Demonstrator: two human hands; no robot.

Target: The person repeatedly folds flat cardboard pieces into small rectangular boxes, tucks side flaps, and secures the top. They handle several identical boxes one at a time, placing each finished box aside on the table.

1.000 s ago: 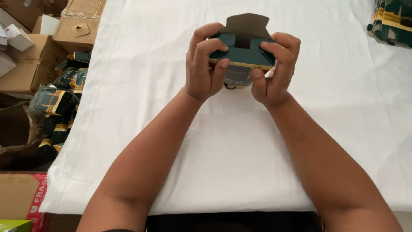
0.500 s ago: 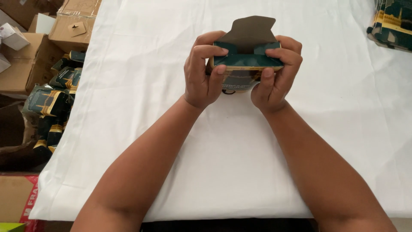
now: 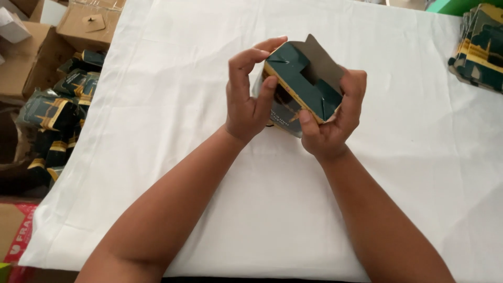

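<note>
A small dark green carton with gold edges [image 3: 301,86] is held above the white cloth-covered table [image 3: 173,78], tilted to the right. Its top flaps are partly folded and a grey inner flap sticks up behind. My left hand [image 3: 249,99] grips the carton's left side, thumb on the near face and fingers curled over the top. My right hand [image 3: 332,123] holds the right side and lower edge, thumb pressing the front.
A stack of flat green and gold cartons [image 3: 479,50] lies at the table's far right edge. Left of the table, several green and gold pouches [image 3: 52,110] are piled on the floor beside brown cardboard boxes [image 3: 31,50].
The carton has been turned and tilted to the right in both hands. Its folded top now faces the camera and my left fingers have shifted onto the top edge.
</note>
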